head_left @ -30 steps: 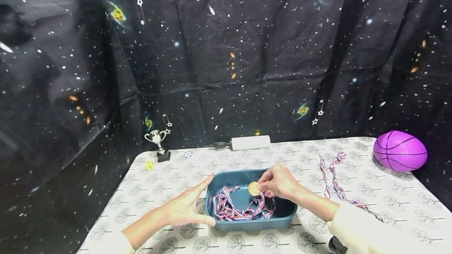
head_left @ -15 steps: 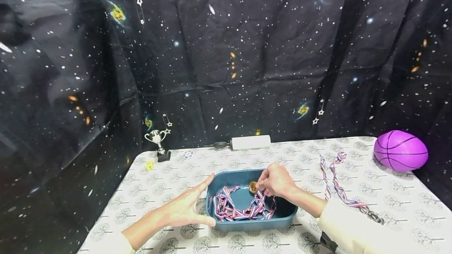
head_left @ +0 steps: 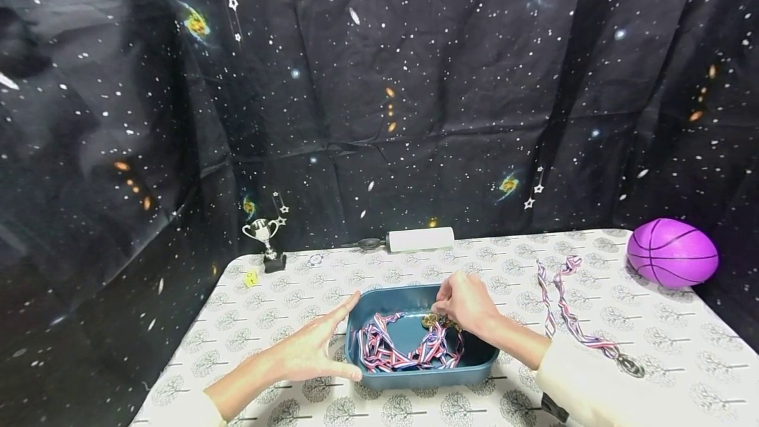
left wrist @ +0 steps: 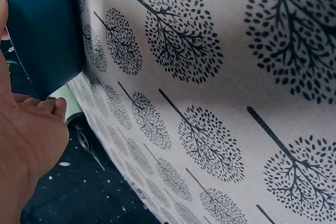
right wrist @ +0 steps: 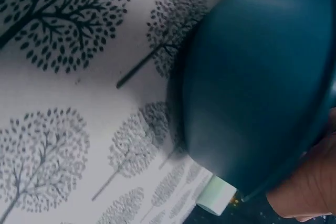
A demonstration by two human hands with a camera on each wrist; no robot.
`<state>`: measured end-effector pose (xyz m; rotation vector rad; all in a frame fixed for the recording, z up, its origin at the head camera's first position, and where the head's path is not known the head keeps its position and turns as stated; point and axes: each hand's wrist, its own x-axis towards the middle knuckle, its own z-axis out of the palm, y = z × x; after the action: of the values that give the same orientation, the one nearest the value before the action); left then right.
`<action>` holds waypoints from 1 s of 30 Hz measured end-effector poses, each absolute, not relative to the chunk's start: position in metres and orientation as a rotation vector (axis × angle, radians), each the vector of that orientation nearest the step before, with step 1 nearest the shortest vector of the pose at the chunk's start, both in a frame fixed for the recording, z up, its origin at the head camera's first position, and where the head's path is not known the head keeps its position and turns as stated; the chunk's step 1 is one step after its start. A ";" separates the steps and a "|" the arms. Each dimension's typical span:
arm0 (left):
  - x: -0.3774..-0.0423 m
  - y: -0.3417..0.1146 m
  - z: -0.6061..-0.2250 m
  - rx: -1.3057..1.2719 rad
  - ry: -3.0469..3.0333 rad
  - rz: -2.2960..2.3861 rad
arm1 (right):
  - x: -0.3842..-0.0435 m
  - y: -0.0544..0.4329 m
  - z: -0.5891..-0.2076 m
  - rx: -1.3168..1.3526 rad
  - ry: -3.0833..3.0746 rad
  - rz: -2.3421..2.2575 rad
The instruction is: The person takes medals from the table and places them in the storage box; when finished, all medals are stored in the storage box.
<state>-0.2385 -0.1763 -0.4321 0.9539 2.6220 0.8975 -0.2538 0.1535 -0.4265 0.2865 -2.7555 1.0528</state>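
A blue-green bin [head_left: 423,379] stands on the table, with red, white and blue striped ribbons [head_left: 385,351] heaped inside. My left hand [head_left: 311,348] spans the bin's left end, thumb at the front wall and straight fingers toward the back corner. The left wrist view shows the left hand [left wrist: 31,135] touching the bin [left wrist: 44,30]. Reaching in over the bin's right part, my right hand [head_left: 471,308] pinches a gold medal [head_left: 429,321] at its edge, low in the bin. More gold shows beneath those fingers. The bin [right wrist: 257,87] hides the right fingertips in the right wrist view.
To the right lies another medal [head_left: 630,366] with its striped ribbon [head_left: 572,321] stretched out. A purple ball [head_left: 672,253] sits at the far right. Along the back are a white cylinder [head_left: 420,240], a small trophy [head_left: 262,232] and a yellow cube [head_left: 252,278]. A starry curtain [head_left: 379,97] hangs behind.
The gold medal has gone down slightly, from upright and facing the camera to lying nearly flat in the bin. The right hand has shifted only a little. My left hand stays on the bin.
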 end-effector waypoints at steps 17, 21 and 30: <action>-0.238 -0.176 -0.431 0.962 2.630 0.884 | -0.243 0.214 -0.378 0.419 -2.637 1.282; -0.238 -0.175 -0.431 0.970 2.627 0.885 | -0.241 0.235 -0.373 0.418 -2.628 1.404; -0.239 -0.175 -0.432 0.970 2.618 0.895 | -0.231 0.288 -0.370 0.536 -2.552 1.680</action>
<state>-0.2393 -0.1751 -0.4315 0.9702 2.6180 0.8950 -0.2305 0.2876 -0.3696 0.5361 -2.5524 1.6800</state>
